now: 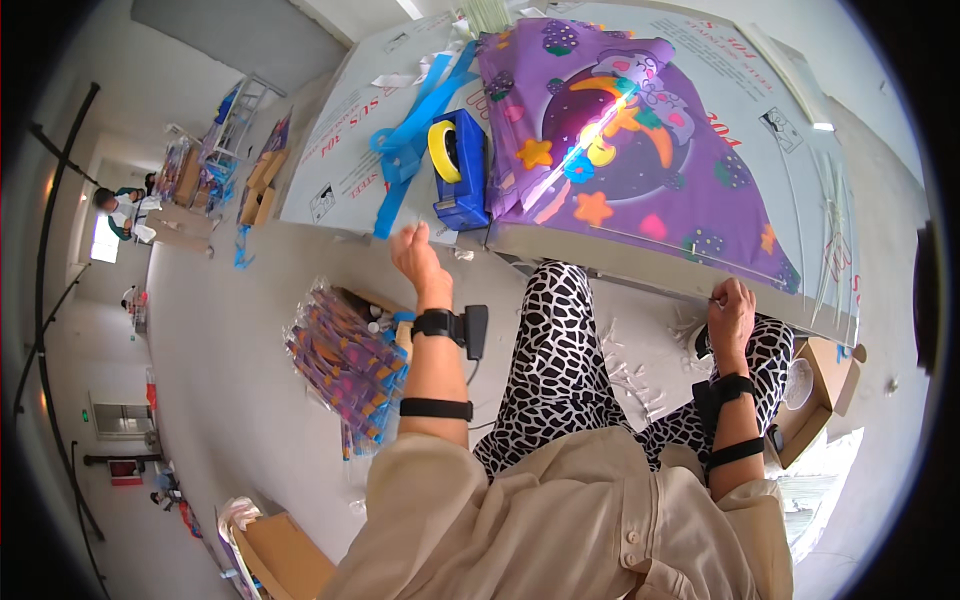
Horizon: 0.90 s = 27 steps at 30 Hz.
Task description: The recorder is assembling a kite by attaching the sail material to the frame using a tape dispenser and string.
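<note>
A purple printed sheet (pixel 640 190) with moons, stars and clouds lies on the table in front of me, glare across its middle. A thin pale strip runs along its near edge. My left hand (pixel 418 262) is raised off the table's near left corner, its fingers curled together. Just beyond it stands a blue tape dispenser (pixel 460 190) with a yellow roll of tape (pixel 444 152). At the table's near edge, by the sheet's right part, my right hand (pixel 733 305) has its fingers pinched together. What either hand holds, if anything, is too small to make out.
Blue ribbon strips (pixel 405 150) lie left of the dispenser. Thin pale sticks (pixel 832 230) rest on the table's right side. Packed purple bundles (pixel 345 360) lie on the floor at left. An open cardboard box (pixel 815 400) stands by my right leg. Another person (pixel 125 210) is far left.
</note>
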Tool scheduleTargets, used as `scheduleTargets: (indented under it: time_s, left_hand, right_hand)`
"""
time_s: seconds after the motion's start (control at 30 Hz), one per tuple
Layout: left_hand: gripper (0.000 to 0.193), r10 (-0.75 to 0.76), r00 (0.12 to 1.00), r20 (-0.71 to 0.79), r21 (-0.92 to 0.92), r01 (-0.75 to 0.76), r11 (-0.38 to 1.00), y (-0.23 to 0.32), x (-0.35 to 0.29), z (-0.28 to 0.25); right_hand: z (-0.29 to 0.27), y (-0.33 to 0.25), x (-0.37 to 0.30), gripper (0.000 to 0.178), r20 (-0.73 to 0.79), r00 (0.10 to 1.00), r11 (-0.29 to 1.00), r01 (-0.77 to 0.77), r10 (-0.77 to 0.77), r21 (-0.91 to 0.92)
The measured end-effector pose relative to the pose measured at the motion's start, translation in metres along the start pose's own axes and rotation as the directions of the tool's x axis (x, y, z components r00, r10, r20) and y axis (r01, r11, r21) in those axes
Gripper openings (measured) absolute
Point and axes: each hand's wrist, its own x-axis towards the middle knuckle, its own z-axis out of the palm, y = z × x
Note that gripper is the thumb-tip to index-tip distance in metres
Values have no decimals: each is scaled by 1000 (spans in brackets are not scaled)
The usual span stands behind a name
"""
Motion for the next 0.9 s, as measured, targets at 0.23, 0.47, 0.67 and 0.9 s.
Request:
scheduleTargets:
  time_s: [0.23, 0.47, 0.67, 0.9]
  left_hand:
    - [59, 393, 825, 405, 385, -544, 745, 13, 66, 30]
    - [57, 450, 812, 371, 494, -583, 645, 9, 76, 46]
    - [54, 265, 912, 313, 447, -387, 806, 12, 88, 51]
    - [45, 166, 945, 280, 144, -213, 967, 62, 54, 43]
  right_hand:
    - [5, 12, 0, 12, -6, 998, 998, 63, -62, 31]
    - [12, 20, 0, 16, 6, 999, 999, 45, -45, 0]
    - [8, 17, 1, 16, 31, 999, 999, 42, -41, -29]
    - [8, 13, 1, 14, 3, 998, 998, 58, -58, 14]
